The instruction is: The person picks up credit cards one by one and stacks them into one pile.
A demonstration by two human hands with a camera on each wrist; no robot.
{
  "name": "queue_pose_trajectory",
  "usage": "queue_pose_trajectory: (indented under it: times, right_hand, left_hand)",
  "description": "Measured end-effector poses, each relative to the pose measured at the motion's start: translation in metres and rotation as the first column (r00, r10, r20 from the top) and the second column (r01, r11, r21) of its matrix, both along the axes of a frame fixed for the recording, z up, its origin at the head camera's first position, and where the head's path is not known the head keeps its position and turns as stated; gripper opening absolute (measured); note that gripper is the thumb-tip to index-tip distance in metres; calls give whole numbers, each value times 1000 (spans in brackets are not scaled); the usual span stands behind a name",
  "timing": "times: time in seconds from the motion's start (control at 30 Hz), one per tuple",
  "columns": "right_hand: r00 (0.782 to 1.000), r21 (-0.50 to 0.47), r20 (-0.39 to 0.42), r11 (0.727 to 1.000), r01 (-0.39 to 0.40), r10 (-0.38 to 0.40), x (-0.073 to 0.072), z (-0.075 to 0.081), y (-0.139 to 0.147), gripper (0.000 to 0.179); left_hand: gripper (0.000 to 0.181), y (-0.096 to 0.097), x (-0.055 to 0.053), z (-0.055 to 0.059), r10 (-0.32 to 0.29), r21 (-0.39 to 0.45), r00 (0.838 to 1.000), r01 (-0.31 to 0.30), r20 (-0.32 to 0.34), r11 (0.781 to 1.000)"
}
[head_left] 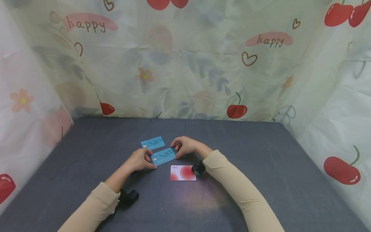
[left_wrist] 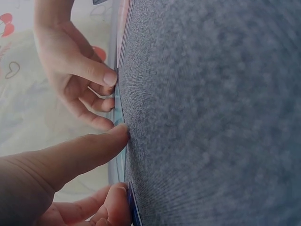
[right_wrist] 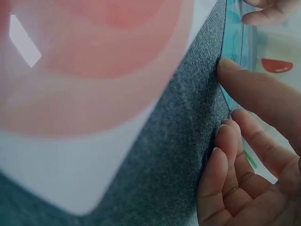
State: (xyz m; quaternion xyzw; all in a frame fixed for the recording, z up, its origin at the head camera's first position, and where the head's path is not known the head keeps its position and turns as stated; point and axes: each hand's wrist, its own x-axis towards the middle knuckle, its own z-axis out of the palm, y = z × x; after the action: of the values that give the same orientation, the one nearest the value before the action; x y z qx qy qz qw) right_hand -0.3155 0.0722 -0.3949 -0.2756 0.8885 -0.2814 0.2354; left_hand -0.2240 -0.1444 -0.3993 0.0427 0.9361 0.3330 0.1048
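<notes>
Two light-blue VIP cards lie on the dark cloth in the head view. The nearer blue card (head_left: 163, 157) has my left hand (head_left: 141, 160) at its left end and my right hand (head_left: 186, 145) at its right end, thumb and fingers gripping its edges. Just behind it lies the farther blue card (head_left: 153, 143), slightly to the left. In the left wrist view, the left thumb (left_wrist: 101, 146) is at the card's thin edge. Seen from the right wrist, the right thumb (right_wrist: 254, 89) touches a blue card edge (right_wrist: 230, 47).
A pink-and-white card (head_left: 183, 173) with red circles lies in front of the blue cards, partly behind the right wrist's black camera (head_left: 198, 168). Another black camera (head_left: 128, 197) is on the left wrist. Printed curtains (head_left: 179, 64) rise behind the dark table (head_left: 261, 154).
</notes>
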Motion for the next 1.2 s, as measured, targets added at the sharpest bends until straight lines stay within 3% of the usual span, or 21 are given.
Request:
queue_pose_trajectory:
  times: [0.33,0.63,1.2]
  right_hand:
    - [1000,10,-6,1000,11,-11,2,0,-1,44]
    - [999,-15,10,999,35,-35,2,-2,-3,44]
    - [1000,5,23,1000,19,-19,1,-1,-4,46]
  left_hand:
    - [53,2,-2,-3,21,-14,1000,-21,-6,1000]
    - [50,3,-1,1,35,-20,999,-35,8,999]
    - [50,5,-3,1,46,-21,999,-46,15,999]
